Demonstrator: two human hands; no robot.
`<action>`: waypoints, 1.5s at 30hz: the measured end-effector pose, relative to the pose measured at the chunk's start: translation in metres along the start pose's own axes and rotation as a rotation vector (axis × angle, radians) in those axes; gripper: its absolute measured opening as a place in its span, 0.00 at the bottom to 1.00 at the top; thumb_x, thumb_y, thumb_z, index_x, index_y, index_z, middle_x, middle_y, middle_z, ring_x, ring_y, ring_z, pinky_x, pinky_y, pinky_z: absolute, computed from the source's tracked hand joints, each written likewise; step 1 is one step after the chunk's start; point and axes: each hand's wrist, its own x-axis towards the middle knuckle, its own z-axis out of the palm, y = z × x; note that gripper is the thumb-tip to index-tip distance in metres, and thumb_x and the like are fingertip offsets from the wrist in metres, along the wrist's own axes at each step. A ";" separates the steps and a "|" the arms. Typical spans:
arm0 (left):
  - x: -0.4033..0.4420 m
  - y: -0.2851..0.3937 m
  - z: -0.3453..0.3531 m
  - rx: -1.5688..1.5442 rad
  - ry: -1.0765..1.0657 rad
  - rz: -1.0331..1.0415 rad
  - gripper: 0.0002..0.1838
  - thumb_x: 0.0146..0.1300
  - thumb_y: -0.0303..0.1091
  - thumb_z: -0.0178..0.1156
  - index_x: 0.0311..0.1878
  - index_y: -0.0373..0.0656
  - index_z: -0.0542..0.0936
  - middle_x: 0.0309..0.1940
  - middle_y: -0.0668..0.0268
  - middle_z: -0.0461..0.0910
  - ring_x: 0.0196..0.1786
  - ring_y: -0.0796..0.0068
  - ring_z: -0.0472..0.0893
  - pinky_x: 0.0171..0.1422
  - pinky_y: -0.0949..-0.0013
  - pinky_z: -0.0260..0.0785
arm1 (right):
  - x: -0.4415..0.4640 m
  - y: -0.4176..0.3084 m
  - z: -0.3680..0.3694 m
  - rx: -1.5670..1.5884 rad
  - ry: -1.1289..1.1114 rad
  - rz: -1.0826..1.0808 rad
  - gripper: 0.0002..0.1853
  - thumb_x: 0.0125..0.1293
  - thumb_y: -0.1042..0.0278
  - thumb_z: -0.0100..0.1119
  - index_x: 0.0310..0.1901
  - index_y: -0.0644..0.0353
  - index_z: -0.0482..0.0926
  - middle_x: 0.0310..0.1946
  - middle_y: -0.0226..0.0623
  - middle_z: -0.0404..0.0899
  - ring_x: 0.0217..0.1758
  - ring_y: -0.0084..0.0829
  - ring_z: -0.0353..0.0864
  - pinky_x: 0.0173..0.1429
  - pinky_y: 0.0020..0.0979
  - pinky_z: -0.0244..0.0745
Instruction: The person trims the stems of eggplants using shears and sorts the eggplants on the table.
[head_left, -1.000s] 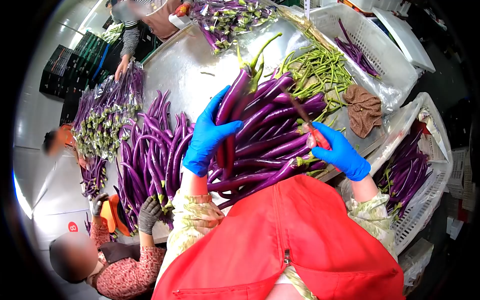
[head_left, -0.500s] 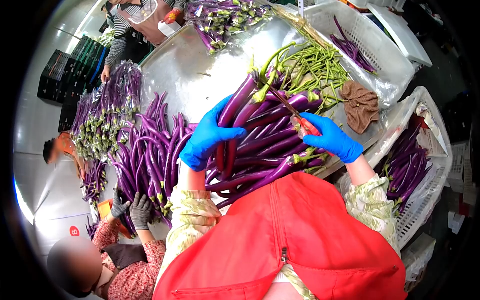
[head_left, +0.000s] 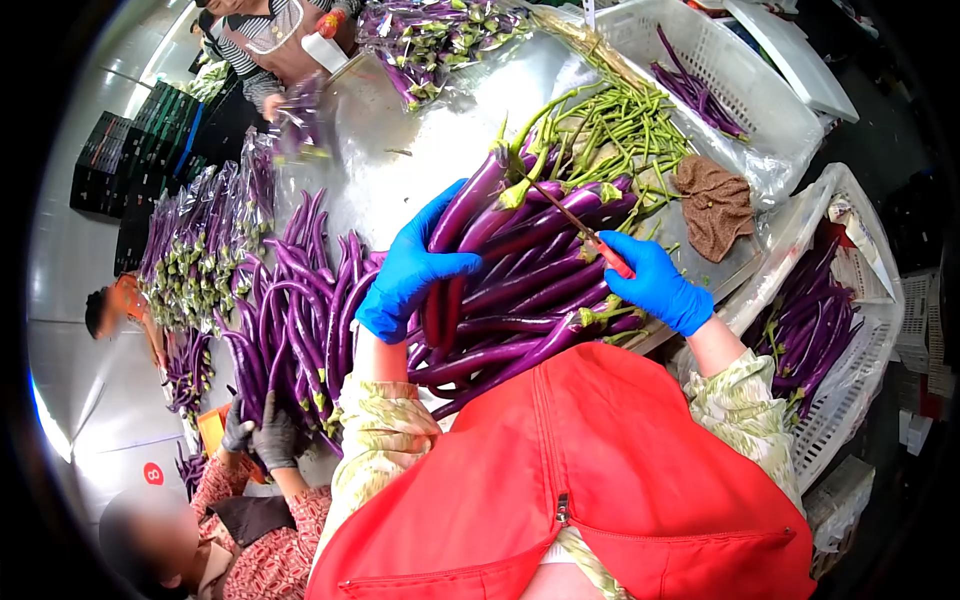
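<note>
In our blue-gloved left hand (head_left: pixel 412 275) we hold long purple eggplants (head_left: pixel 468 205), fingers and thumb closed around them, their green stems pointing away from us. They are at the left side of a large pile of eggplants (head_left: pixel 520 325) on the metal table (head_left: pixel 370 130). Our right hand (head_left: pixel 655 285) grips a red-handled tool (head_left: pixel 615 258), fingers curled about the handle; its thin blade reaches toward the held stems — we cannot tell whether it touches them. Beyond the pile we see loose green stems (head_left: pixel 645 130), with a brown cloth (head_left: pixel 712 207) just beside them. To our left, a co-worker's grey-gloved hand (head_left: pixel 275 438) is at another eggplant heap (head_left: pixel 300 320).
</note>
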 end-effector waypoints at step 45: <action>0.001 -0.025 0.001 -0.032 0.024 -0.206 0.39 0.44 0.21 0.69 0.64 0.39 0.68 0.55 0.63 0.76 0.56 0.69 0.75 0.61 0.66 0.68 | -0.001 -0.035 -0.020 -0.626 0.085 0.032 0.14 0.55 0.68 0.55 0.44 0.60 0.72 0.28 0.51 0.78 0.32 0.52 0.78 0.35 0.48 0.71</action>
